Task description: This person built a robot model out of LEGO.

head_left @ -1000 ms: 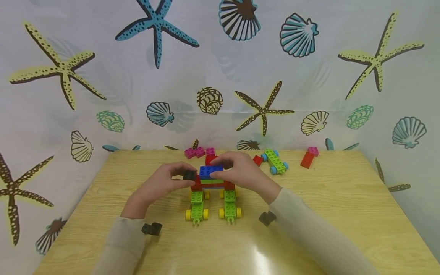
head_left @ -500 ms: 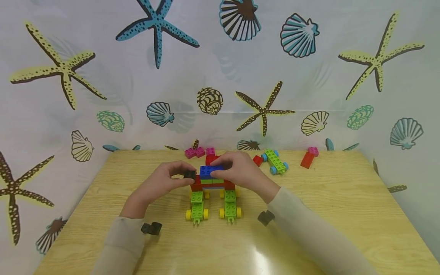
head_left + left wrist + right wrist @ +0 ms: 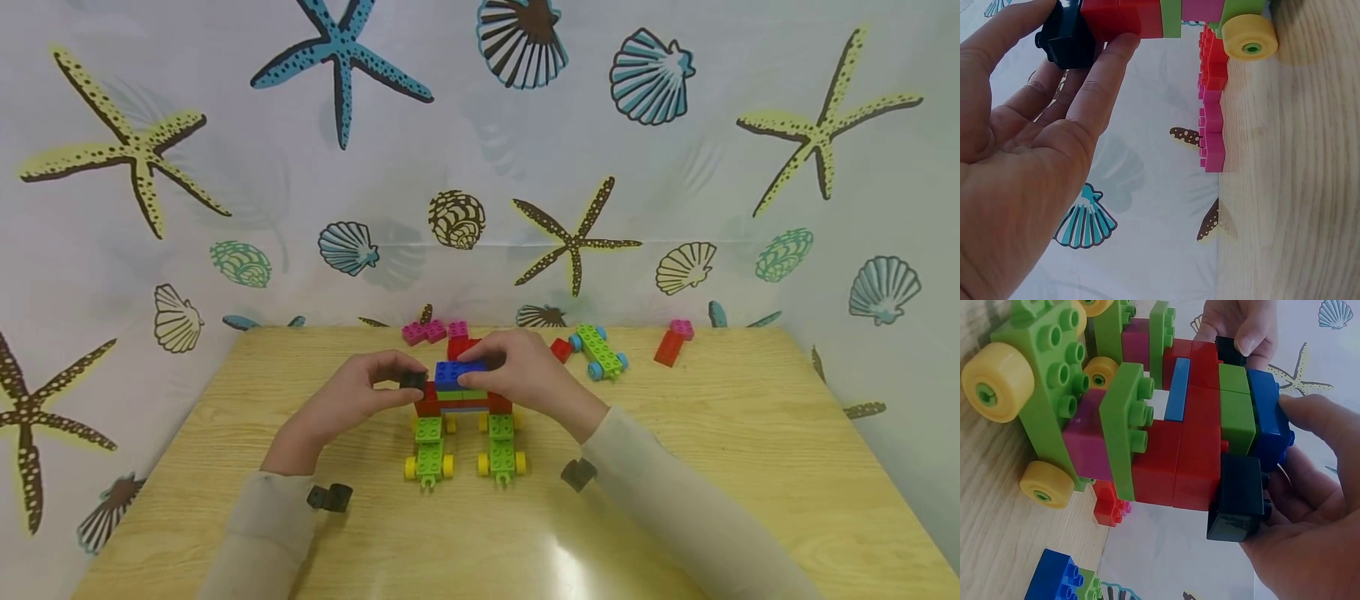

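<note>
— Two hands on the build? Progress?
— Left hand [image 3: 341,400] fingers pinch black brick [image 3: 413,381] against brick vehicle [image 3: 463,417], mid-worktop; right hand [image 3: 528,372] fingers clamp blue brick [image 3: 459,372]. Black brick seemingly unseated; spare bricks [image 3: 671,343] wait along far edge.

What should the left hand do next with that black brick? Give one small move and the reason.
Probably press the black brick sideways and down until it seats against the red layer. The left hand pinches it right at the model's left edge, a matching black brick already sits on the other side, and the right hand grips the blue brick on top, bracing the model.
</note>
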